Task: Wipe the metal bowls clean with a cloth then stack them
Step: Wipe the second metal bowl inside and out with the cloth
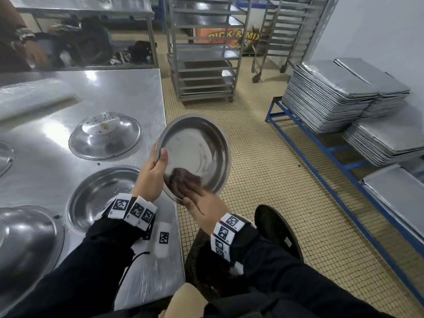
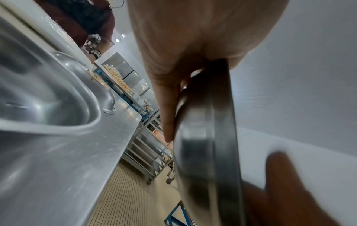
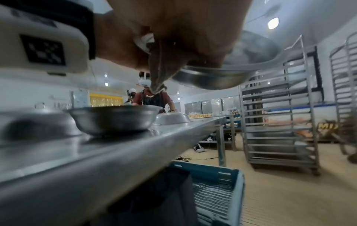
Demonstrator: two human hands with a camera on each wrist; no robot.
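Observation:
My left hand grips a metal bowl by its left rim, thumb inside, and holds it tilted in the air past the table's right edge. My right hand holds a dark brown cloth against the low inner side of that bowl. The right wrist view shows the cloth hanging below the bowl. In the left wrist view the bowl is edge-on. On the table lie an upturned bowl with crumbs, an upright bowl and another upturned bowl.
The steel table fills the left, and another person's arm is at its far corner. A tray rack stands ahead on the tiled floor. Stacked baking trays sit on a blue frame to the right. A black stool is below my hands.

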